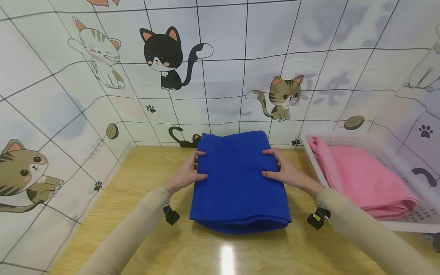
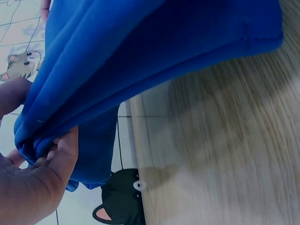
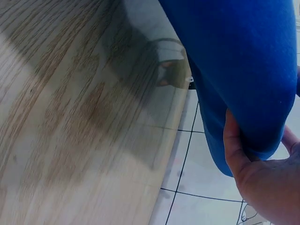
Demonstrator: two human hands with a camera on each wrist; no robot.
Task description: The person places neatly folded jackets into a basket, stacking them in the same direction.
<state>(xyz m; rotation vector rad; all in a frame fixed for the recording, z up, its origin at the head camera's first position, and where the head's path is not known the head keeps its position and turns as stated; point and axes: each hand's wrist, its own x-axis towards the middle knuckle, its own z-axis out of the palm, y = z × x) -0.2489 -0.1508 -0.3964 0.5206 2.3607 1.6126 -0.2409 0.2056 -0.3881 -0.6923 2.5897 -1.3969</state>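
Note:
A folded piece of blue fabric (image 1: 237, 179) lies between both hands, in layers, its lower edge gaping slightly toward me. My left hand (image 1: 185, 172) grips its left side, thumb on the top face and other fingers partly hidden beneath. On the opposite side my right hand (image 1: 287, 170) holds the right edge the same way. In the left wrist view the bunched blue layers (image 2: 93, 61) sit between thumb and fingers, raised off the wood surface. The right wrist view has the fabric's rounded fold (image 3: 248, 70) pinched in the hand.
Right of the fabric stands a white plastic basket (image 1: 311, 154) with folded pink fabric (image 1: 364, 175) in it. The wooden tabletop (image 1: 144, 168) ends at a wall (image 1: 223, 88) covered with cat drawings. Another patterned wall (image 1: 68, 114) rises along the left.

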